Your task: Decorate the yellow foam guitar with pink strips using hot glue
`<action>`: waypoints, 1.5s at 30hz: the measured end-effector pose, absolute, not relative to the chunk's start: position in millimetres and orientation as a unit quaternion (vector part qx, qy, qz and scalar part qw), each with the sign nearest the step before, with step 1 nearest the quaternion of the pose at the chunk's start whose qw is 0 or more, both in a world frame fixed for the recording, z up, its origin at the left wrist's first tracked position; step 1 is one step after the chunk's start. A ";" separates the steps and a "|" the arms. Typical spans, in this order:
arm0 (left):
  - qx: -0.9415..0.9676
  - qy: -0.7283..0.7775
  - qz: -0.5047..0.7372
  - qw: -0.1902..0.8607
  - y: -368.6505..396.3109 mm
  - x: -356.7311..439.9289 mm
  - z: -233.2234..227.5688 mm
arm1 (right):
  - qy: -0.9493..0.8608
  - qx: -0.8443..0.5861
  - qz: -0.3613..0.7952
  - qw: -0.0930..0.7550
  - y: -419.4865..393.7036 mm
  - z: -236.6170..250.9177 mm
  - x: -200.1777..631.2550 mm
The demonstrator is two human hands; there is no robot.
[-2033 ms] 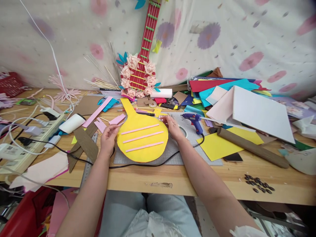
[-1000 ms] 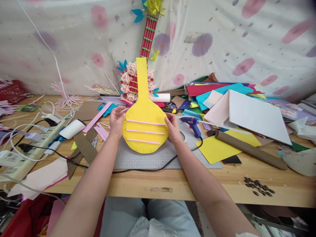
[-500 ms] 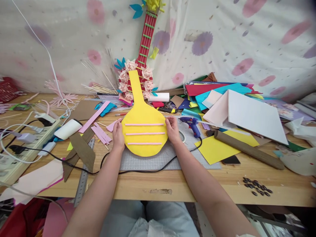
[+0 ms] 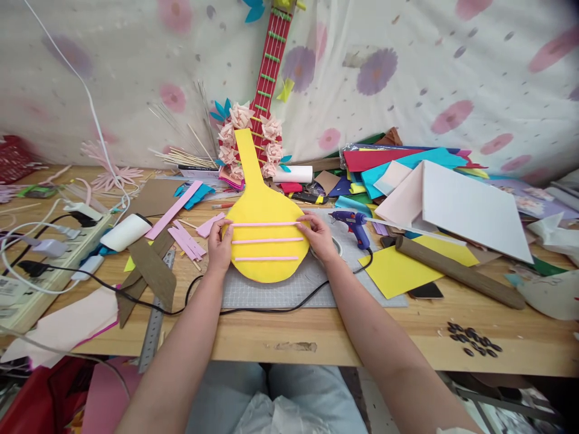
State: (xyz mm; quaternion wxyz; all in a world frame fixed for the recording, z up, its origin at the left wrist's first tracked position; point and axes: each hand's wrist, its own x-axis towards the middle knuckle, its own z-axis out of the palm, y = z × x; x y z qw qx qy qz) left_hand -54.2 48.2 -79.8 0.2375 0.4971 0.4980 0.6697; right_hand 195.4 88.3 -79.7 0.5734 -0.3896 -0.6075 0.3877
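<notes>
A yellow banjo-shaped cutout (image 4: 266,208) is held up over the grey cutting mat (image 4: 271,295), its neck pointing away from me. Three thin pink strips (image 4: 268,240) lie across its round body. My left hand (image 4: 220,246) grips the left rim, thumb on the face near the top strip's end. On the opposite rim my right hand (image 4: 319,235) is closed too, its thumb and a finger by that strip's right end. Behind the neck leans a red paper guitar (image 4: 266,78) with pale pink flowers. Just right of my right hand sits a blue glue gun (image 4: 353,224).
A power strip (image 4: 49,265) with cords stands at left, and a black cable (image 4: 271,312) crosses the mat. Pink paper strips (image 4: 186,240) and a metal ruler (image 4: 156,328) lie left. White board (image 4: 470,208), a brown roll (image 4: 459,272) and small black pieces (image 4: 474,339) are at right.
My right hand has shifted its fingers onto the face by the top strip's right end, and my left thumb has moved to its left end. The view has tilted slightly; the cutout stays held.
</notes>
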 end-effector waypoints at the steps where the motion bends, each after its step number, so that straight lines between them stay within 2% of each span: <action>1: 0.499 0.496 0.671 0.236 48.0 -54.0 -79.2 | -0.611 -0.393 0.375 0.576 88.8 -79.6 195.4; 20: 0.479 0.517 0.675 0.217 53.6 -53.3 -83.8 | -0.591 -0.410 0.352 0.599 95.4 -85.4 191.3; 29: 0.480 0.500 0.687 0.218 51.4 -53.0 -82.7 | -0.594 -0.414 0.370 0.582 92.4 -81.9 191.1; 35: 0.347 0.474 0.737 0.335 50.2 -50.0 -70.3 | -0.554 -0.394 0.455 0.575 85.3 -70.8 186.6; 40: 0.320 0.463 0.683 0.465 49.1 -49.2 -54.5 | -0.543 -0.412 0.453 0.575 84.2 -69.8 180.8; 45: 0.338 0.454 0.675 0.474 45.2 -46.6 -51.4 | -0.545 -0.418 0.438 0.580 82.7 -69.3 177.3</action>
